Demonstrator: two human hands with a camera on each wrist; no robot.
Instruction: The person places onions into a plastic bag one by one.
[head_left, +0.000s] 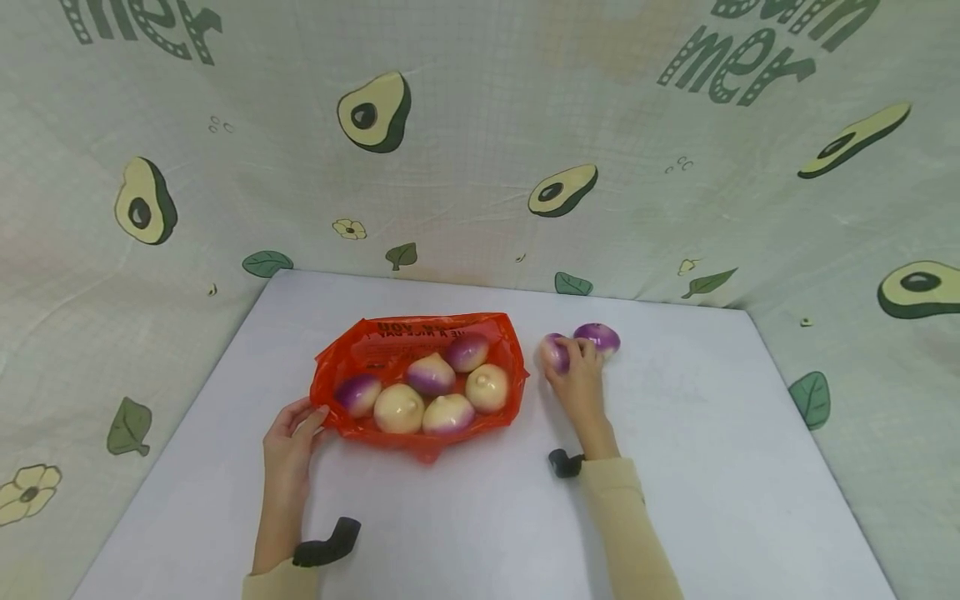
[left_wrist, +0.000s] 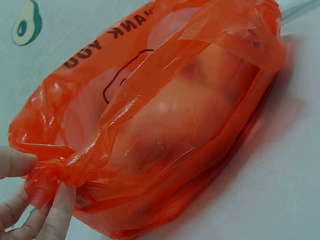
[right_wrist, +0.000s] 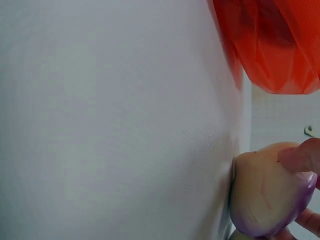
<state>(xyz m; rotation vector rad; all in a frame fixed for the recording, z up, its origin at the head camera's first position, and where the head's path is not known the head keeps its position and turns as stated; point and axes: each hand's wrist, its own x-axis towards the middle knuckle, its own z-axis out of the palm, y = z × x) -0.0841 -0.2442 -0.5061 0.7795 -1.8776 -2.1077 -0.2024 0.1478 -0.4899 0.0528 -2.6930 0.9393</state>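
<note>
An orange-red plastic bag (head_left: pixel 375 354) lies open on the white table (head_left: pixel 465 517), holding several purple-and-cream turnips (head_left: pixel 431 375). My left hand (head_left: pixel 309 418) pinches the bag's left rim; in the left wrist view the thumb and fingers (left_wrist: pixel 60 200) squeeze the bunched plastic of the bag (left_wrist: pixel 165 115). To the right of the bag, my right hand (head_left: pixel 572 360) grips a turnip (head_left: pixel 553 350) that rests on the table. The right wrist view shows this turnip (right_wrist: pixel 262 197) with a fingertip (right_wrist: pixel 300 156) on top. A second loose turnip (head_left: pixel 597 337) sits just beyond it.
An avocado-print cloth (head_left: pixel 480 167) walls in the table at the back and both sides. A corner of the bag (right_wrist: pixel 275 45) hangs at the top of the right wrist view. Bare table surface lies in front of the bag and at the right.
</note>
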